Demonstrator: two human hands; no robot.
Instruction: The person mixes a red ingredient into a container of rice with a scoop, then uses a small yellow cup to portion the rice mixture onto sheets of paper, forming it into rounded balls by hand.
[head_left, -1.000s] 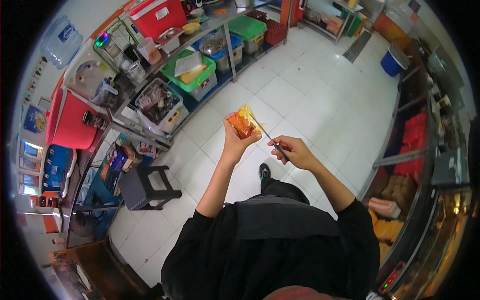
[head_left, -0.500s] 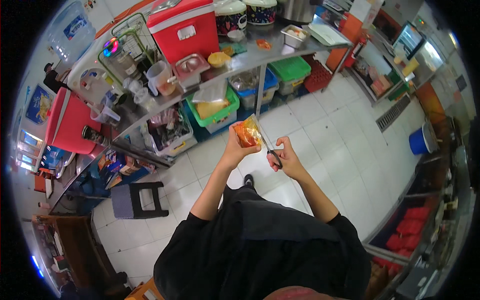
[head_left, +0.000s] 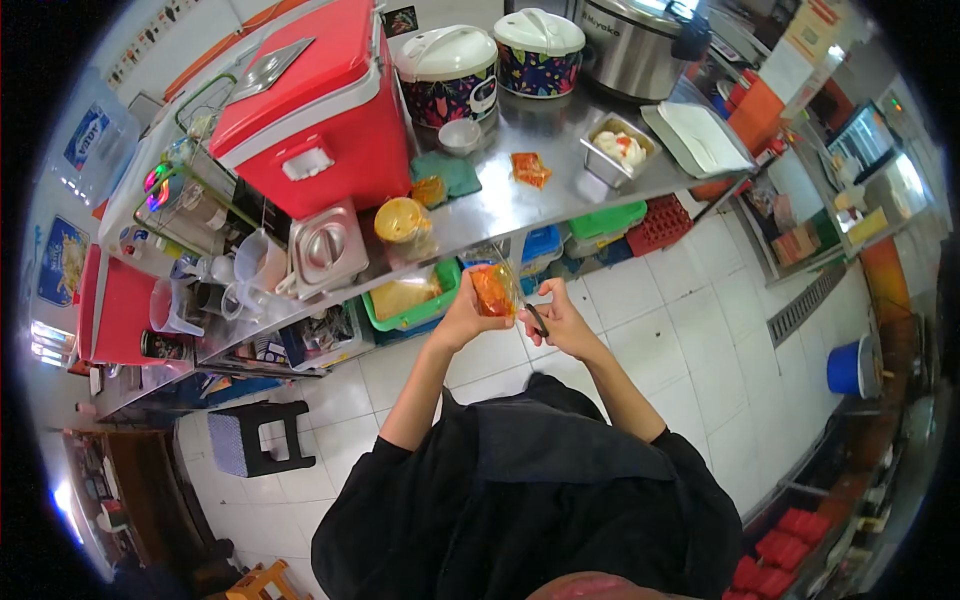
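Person at a steel counter (head_left: 570,190), seen from the head. The left hand (head_left: 463,320) is closed on a clear pouch (head_left: 493,290) with orange-red contents, thumb at its near side; the right hand (head_left: 562,322) grips dark-handled scissors (head_left: 538,321), whose blades lie at the pouch's right edge. Whether the blades are parted, or the film is cut through, cannot be told at this scale. Compared with the preceding second, the viewpoint has shifted toward the counter: the hands, earlier seen over open floor tiles, now appear just before its near edge, while the grip on both objects is unchanged. The change brings the handwork close to the items on the counter, with pouch and scissors still held together. On the counter, a second orange packet (head_left: 530,170) lies flat, far and slightly right of the pouch; farther right, a metal pan (head_left: 598,168) holds pale food (head_left: 621,149). To the left stand a yellow bowl (head_left: 402,220) and a red cooler box (head_left: 370,150).
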